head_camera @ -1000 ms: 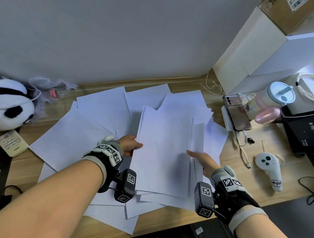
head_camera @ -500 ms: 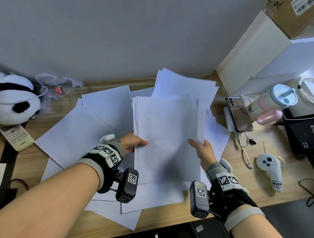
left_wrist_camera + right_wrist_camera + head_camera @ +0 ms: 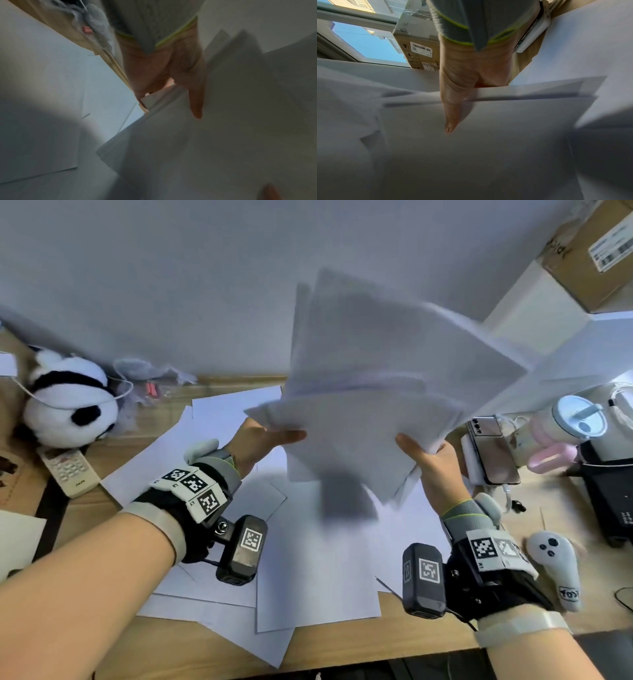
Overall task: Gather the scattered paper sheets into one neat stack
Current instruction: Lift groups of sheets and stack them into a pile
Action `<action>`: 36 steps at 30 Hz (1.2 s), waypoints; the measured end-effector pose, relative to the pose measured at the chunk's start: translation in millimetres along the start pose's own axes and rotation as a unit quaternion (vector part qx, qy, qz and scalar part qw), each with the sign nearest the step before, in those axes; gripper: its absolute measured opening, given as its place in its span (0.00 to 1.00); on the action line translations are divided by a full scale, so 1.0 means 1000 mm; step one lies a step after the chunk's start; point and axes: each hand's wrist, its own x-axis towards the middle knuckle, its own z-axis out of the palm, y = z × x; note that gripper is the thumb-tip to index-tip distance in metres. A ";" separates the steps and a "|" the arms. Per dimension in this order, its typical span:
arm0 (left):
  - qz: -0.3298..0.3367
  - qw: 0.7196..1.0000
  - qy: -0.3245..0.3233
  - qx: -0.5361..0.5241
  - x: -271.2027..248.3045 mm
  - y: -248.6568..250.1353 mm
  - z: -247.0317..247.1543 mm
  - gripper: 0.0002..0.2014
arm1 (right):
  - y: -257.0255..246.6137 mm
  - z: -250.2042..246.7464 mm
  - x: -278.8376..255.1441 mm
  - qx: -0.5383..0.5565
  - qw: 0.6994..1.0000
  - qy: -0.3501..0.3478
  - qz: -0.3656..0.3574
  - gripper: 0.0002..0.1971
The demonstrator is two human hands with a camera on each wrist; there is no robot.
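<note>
A bundle of white paper sheets (image 3: 359, 412) is raised off the wooden desk (image 3: 329, 648), tilted and blurred, its edges uneven. My left hand (image 3: 263, 440) pinches its left edge, thumb on top, as the left wrist view shows with the hand (image 3: 168, 81) on the bundle (image 3: 223, 135). My right hand (image 3: 428, 453) pinches the right edge; in the right wrist view the thumb lies across the top sheet (image 3: 488, 148) of the hand (image 3: 462, 88). Several loose sheets (image 3: 318, 570) still lie spread on the desk under the bundle.
A panda plush (image 3: 68, 405) and a remote (image 3: 68, 470) sit at the left. At the right are a phone on a stand (image 3: 489, 450), a pink cup (image 3: 565, 429), a white controller (image 3: 558, 570), a black device (image 3: 613, 487) and stacked boxes (image 3: 548, 320).
Both hands have lifted the bundle from lying nearly flat on the desk to well above it, tipping it up and turning it; the sheets underneath now show.
</note>
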 end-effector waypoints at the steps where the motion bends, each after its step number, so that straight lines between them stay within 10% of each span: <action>1: 0.000 1.000 0.002 -0.003 -0.002 -0.004 0.001 0.22 | 0.003 0.001 -0.001 -0.004 1.000 0.000 -0.002 0.08; 11: 0.028 0.994 0.102 0.022 0.004 0.004 0.014 0.07 | -0.001 0.013 0.010 0.066 0.998 0.013 -0.015 0.08; 36: -0.060 0.994 0.090 0.020 0.000 -0.043 0.014 0.20 | 0.034 0.019 0.006 0.020 0.998 -0.010 0.056 0.10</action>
